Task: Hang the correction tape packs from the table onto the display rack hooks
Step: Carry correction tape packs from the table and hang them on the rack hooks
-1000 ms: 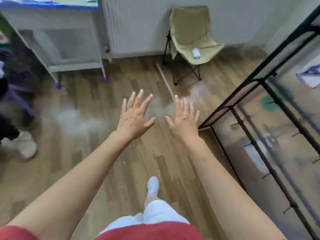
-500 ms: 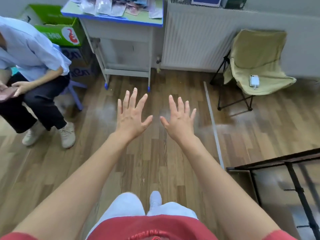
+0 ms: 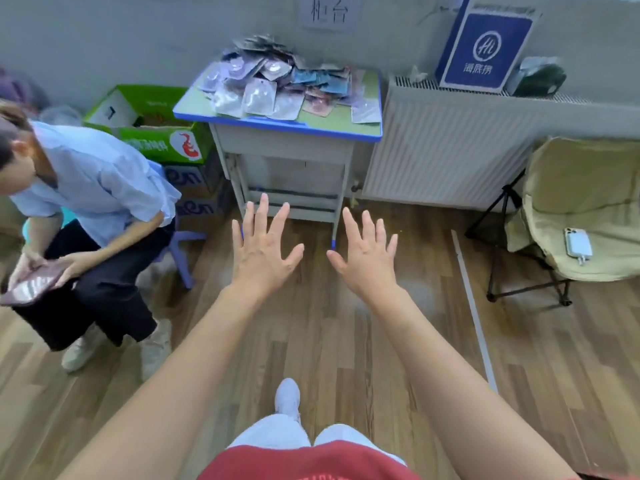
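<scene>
Correction tape packs (image 3: pixel 277 88) in a loose, overlapping heap on the green, blue-edged table (image 3: pixel 367 135) against the far wall. Short of that table, both hands out in the air above the wooden floor (image 3: pixel 346 341): left hand (image 3: pixel 261 258) and right hand (image 3: pixel 367 261) palms down, fingers (image 3: pixel 261 216) straight and spread apart, touching nothing, holding nothing. Display rack nowhere in view. By the look of it, the fetching step at its very start: no pack in hand. Next, probably: step closer, reach over the table's near edge, pinch one pack off the top without dragging its neighbours. On the left, a seated person (image 3: pixel 86 188) bent over a phone (image 3: pixel 31 289); on the right, a white radiator (image 3: pixel 450 150) and a folding chair (image 3: pixel 581 188).
</scene>
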Tool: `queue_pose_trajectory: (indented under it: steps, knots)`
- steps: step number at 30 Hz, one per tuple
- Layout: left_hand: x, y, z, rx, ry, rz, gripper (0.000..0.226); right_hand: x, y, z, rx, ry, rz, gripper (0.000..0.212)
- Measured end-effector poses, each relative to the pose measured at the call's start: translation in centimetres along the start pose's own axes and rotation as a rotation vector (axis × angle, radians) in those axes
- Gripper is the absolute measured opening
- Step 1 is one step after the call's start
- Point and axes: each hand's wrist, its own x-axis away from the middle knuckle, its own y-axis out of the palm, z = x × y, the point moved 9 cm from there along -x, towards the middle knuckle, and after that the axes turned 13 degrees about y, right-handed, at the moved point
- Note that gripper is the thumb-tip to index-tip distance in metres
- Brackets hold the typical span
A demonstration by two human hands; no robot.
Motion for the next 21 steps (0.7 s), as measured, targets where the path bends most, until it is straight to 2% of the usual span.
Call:
queue_pose_trajectory:
  steps: [5,10,21]
  knots:
    - [-10.1,-2.2,-4.8,0.002,0.023,0.021,0.069,-8.8,-2.5,-5.4,-0.038,0.014,0.037,0.070]
    - [-17.3,-1.3,-8.3,0.006,0.034,-0.003,0.071,-16.4,-3.2,-8.2,-0.058,0.034,0.049,0.070]
    - [-37.8,0.4,-18.5,-0.014,-0.071,-0.037,0.070,-38.7,-4.1,-15.9,-0.047,-0.018,-0.012,0.069]
